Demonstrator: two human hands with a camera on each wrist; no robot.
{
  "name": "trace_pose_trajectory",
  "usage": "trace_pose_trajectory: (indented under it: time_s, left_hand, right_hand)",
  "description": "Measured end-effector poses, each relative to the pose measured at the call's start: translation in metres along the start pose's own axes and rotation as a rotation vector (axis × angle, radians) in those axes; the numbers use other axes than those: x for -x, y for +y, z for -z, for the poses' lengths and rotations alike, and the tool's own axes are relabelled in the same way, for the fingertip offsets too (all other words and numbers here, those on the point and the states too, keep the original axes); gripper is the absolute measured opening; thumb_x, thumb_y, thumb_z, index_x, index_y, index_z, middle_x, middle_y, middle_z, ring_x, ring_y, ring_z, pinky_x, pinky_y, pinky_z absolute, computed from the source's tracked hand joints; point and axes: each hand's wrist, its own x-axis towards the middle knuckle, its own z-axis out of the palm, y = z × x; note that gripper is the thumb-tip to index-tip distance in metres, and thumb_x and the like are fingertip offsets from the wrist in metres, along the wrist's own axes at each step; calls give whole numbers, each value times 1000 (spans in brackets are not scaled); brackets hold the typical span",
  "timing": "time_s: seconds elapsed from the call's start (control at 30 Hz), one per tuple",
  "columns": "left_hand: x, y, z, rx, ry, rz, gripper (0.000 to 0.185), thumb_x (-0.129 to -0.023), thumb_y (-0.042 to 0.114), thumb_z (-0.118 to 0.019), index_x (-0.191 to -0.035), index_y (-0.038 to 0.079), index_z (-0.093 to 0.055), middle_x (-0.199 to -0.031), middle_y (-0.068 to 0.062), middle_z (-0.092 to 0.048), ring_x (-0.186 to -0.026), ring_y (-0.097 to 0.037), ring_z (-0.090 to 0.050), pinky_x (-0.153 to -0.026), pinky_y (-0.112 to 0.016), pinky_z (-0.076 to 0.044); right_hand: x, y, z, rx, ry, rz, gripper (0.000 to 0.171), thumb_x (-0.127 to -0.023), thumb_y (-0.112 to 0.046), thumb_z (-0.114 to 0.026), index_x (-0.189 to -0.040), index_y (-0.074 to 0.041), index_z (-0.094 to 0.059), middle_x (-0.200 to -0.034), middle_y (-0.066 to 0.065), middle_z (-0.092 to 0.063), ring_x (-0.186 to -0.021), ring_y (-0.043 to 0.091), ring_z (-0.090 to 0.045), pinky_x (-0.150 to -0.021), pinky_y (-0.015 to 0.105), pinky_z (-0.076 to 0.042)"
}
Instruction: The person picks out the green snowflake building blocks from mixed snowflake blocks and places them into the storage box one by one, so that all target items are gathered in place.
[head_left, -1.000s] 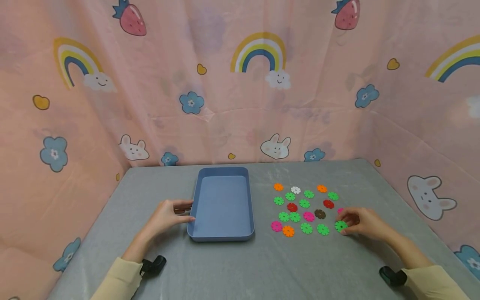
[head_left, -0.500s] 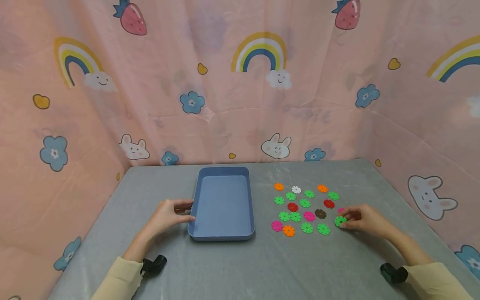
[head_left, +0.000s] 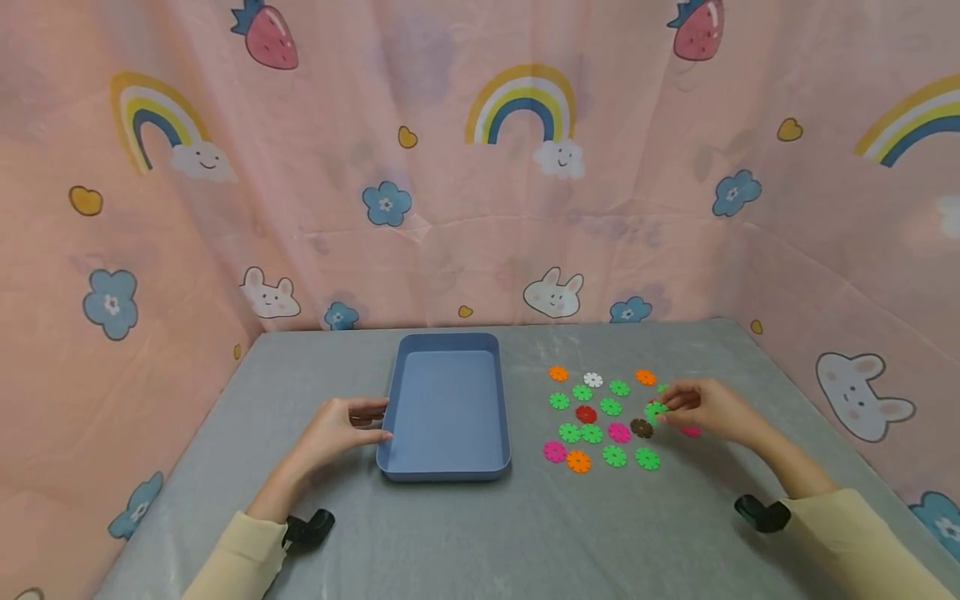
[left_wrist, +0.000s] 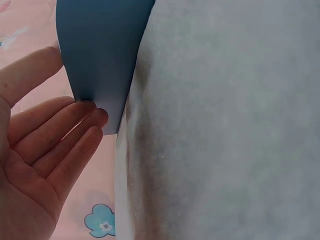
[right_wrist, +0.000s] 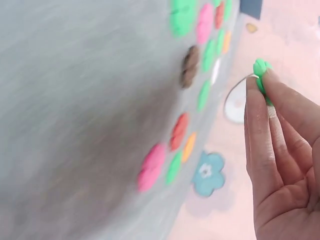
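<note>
Green flower disc [head_left: 655,410] pinched edge-on in right hand [head_left: 708,410], lifted off table.

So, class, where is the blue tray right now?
In the head view the blue tray sits left of centre on the grey table, the left hand touching its left wall.

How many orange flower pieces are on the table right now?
3. Far-left orange piece at the group's back corner, far-right orange piece in the back row near the right hand, near orange piece in the front row beside a pink piece. The hand may hide more.
</note>
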Motion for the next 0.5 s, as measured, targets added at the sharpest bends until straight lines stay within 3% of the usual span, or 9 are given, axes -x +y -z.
trace_pose_trajectory:
  time_s: [0.2, 0.5]
  left_hand:
    - [1, 0, 0, 13, -4, -18, 61, -73, 30, -82, -126, 6, -62, -118, -11, -67, -105, -23, -66, -86, -36, -55]
    - [1, 1, 1, 18, 1, -12, 59, -74, 26, -82, -126, 6, -62, -118, -11, -67, -104, -24, -67, -86, -38, -55]
  right_hand:
    - [-23, -25, -5, -57, -44, -31, 39, -82, -34, -74, -106, -4, -66, -93, 6, -70, -81, 19, -66, -69, 33, -56]
    - [-59, -56, -22, -181, -100, 29, 36, -82, -27, -75, -106, -1, -67, -90, 8, -70, -84, 35, -68, -75, 44, -57]
